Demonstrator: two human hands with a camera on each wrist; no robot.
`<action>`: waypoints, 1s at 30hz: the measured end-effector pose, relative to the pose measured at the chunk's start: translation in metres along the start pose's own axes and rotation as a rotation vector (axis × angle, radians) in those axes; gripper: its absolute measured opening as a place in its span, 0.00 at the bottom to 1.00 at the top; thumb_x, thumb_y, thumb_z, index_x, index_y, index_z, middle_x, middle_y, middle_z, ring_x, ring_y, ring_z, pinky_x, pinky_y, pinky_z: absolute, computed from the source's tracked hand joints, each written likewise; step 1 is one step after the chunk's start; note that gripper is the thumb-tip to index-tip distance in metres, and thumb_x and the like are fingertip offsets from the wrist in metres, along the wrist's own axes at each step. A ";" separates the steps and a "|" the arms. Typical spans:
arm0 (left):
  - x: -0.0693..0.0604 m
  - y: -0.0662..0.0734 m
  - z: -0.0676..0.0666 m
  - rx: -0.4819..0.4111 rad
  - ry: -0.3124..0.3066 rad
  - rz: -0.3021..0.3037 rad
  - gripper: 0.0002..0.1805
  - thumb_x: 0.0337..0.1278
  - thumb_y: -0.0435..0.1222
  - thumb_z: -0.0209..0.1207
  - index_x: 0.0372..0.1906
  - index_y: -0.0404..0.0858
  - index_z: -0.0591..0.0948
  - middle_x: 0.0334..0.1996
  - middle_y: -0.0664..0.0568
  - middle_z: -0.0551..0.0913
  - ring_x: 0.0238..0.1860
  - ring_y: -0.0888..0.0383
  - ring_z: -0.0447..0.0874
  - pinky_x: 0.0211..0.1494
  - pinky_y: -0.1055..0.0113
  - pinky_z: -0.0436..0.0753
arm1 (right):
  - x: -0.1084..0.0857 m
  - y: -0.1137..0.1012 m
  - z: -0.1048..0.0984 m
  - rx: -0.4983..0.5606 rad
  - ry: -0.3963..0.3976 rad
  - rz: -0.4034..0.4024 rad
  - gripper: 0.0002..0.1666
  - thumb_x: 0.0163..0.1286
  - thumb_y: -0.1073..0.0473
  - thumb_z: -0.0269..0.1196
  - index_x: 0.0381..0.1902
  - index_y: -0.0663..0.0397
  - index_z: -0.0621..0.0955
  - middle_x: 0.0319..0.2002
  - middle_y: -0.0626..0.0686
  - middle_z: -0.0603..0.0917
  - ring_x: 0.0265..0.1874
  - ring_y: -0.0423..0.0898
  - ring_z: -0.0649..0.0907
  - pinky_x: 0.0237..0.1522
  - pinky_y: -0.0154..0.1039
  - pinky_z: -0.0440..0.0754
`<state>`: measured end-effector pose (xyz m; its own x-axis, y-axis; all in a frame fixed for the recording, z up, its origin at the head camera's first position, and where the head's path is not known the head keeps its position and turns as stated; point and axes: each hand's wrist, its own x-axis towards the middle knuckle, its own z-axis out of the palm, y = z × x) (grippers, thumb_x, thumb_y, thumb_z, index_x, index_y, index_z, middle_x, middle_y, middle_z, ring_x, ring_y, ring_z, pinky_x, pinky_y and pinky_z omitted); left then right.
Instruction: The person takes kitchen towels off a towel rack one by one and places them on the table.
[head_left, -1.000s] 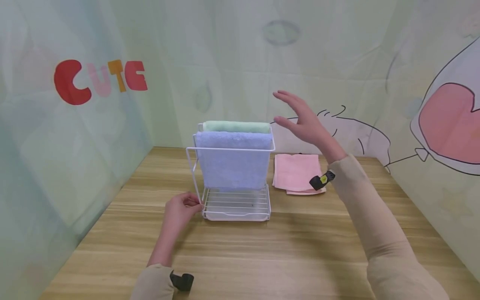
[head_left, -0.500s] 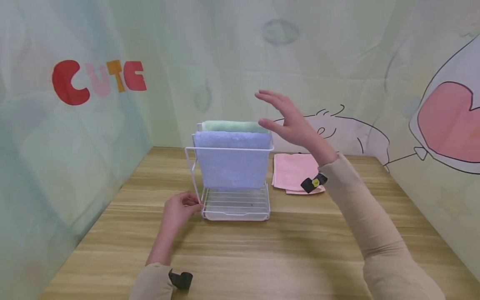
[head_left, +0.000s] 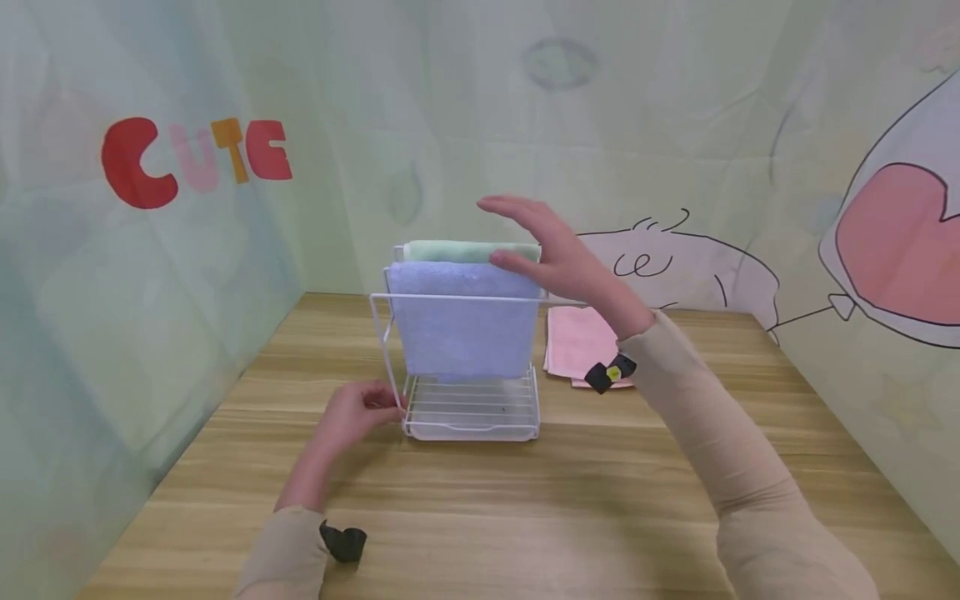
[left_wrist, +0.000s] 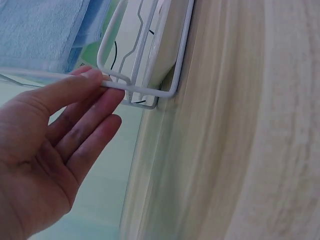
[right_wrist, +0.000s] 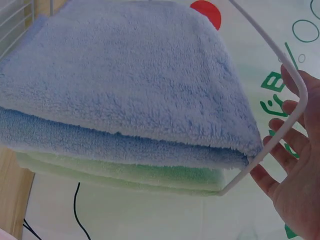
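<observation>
A white wire rack [head_left: 456, 427] stands on the table with a blue towel [head_left: 467, 333] hanging over one bar and a green towel [head_left: 468, 252] over the bar behind. My left hand [head_left: 352, 417] pinches the rack's lower left upright between thumb and fingers, as the left wrist view shows at the wire [left_wrist: 112, 84]. My right hand [head_left: 558, 257] is raised at the rack's upper right, fingers extended and spread from the thumb. In the right wrist view the hand [right_wrist: 302, 170] is beside the bent white bar [right_wrist: 295, 117]; contact is unclear.
A folded pink cloth [head_left: 577, 342] lies on the wooden table [head_left: 480, 508] to the right of the rack, partly behind my right forearm. Printed fabric walls [head_left: 420, 100] rise at the back and both sides.
My right hand has moved left and slightly down, from right of the rack to over its upper right part. My left hand keeps its pinch, its wrist shifted slightly left. The towels hang as before.
</observation>
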<state>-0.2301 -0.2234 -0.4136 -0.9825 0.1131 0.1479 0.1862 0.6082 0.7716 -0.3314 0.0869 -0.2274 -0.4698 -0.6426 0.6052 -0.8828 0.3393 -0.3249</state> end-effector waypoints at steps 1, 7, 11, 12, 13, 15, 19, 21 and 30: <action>0.000 0.000 -0.001 0.000 -0.010 0.004 0.09 0.54 0.32 0.68 0.39 0.32 0.86 0.36 0.42 0.89 0.36 0.59 0.86 0.41 0.71 0.85 | 0.001 -0.002 0.001 0.005 -0.004 -0.007 0.36 0.69 0.50 0.65 0.73 0.38 0.67 0.72 0.42 0.69 0.73 0.41 0.65 0.76 0.44 0.61; 0.003 -0.005 -0.006 -0.031 -0.077 0.039 0.09 0.55 0.34 0.68 0.40 0.33 0.87 0.38 0.43 0.90 0.37 0.62 0.86 0.43 0.74 0.84 | 0.004 -0.007 0.010 0.047 -0.037 -0.045 0.34 0.68 0.51 0.67 0.70 0.42 0.70 0.70 0.44 0.73 0.70 0.42 0.69 0.72 0.44 0.67; 0.004 -0.009 -0.008 -0.102 -0.129 0.053 0.10 0.56 0.33 0.67 0.42 0.31 0.86 0.40 0.40 0.90 0.39 0.64 0.86 0.45 0.75 0.84 | 0.005 -0.009 0.015 0.081 -0.070 -0.021 0.32 0.66 0.52 0.68 0.67 0.44 0.74 0.68 0.45 0.75 0.67 0.43 0.73 0.66 0.49 0.74; 0.004 -0.010 -0.008 -0.120 -0.143 0.052 0.11 0.57 0.33 0.67 0.42 0.31 0.86 0.40 0.39 0.89 0.39 0.65 0.86 0.46 0.75 0.83 | 0.005 -0.010 0.016 0.086 -0.078 -0.014 0.32 0.66 0.52 0.69 0.67 0.44 0.74 0.67 0.46 0.76 0.66 0.43 0.73 0.66 0.49 0.74; 0.004 -0.012 -0.009 -0.136 -0.155 0.047 0.11 0.57 0.33 0.67 0.43 0.30 0.86 0.41 0.39 0.89 0.39 0.66 0.86 0.46 0.75 0.84 | 0.006 -0.011 0.017 0.088 -0.085 -0.006 0.32 0.65 0.52 0.69 0.66 0.44 0.75 0.67 0.46 0.76 0.66 0.43 0.74 0.66 0.49 0.73; 0.005 -0.014 -0.009 -0.164 -0.176 0.039 0.12 0.58 0.33 0.66 0.43 0.29 0.85 0.42 0.38 0.89 0.40 0.68 0.85 0.47 0.75 0.84 | 0.007 -0.013 0.018 0.090 -0.102 0.004 0.31 0.65 0.52 0.69 0.65 0.44 0.76 0.66 0.46 0.77 0.65 0.43 0.74 0.67 0.47 0.72; 0.007 -0.019 -0.009 -0.160 -0.201 0.045 0.12 0.57 0.33 0.66 0.43 0.30 0.85 0.41 0.39 0.89 0.39 0.69 0.86 0.48 0.75 0.84 | 0.009 -0.016 0.020 0.074 -0.145 0.027 0.30 0.64 0.53 0.70 0.63 0.44 0.78 0.63 0.46 0.79 0.61 0.43 0.76 0.66 0.44 0.72; 0.008 -0.021 -0.009 -0.137 -0.211 0.081 0.11 0.57 0.33 0.66 0.43 0.31 0.86 0.40 0.40 0.90 0.39 0.69 0.85 0.48 0.75 0.83 | 0.010 -0.017 0.020 0.063 -0.163 0.039 0.29 0.64 0.53 0.70 0.62 0.45 0.78 0.61 0.46 0.80 0.58 0.43 0.77 0.63 0.44 0.74; 0.017 -0.027 -0.010 -0.101 -0.247 0.158 0.08 0.55 0.30 0.67 0.40 0.32 0.86 0.40 0.40 0.90 0.38 0.71 0.86 0.47 0.76 0.84 | 0.012 -0.018 0.021 0.039 -0.201 0.086 0.24 0.63 0.57 0.70 0.58 0.50 0.82 0.54 0.49 0.85 0.49 0.43 0.80 0.52 0.40 0.78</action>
<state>-0.2517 -0.2464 -0.4259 -0.9098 0.3956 0.1257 0.3244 0.4884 0.8101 -0.3206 0.0587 -0.2294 -0.5298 -0.7378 0.4183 -0.8367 0.3743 -0.3997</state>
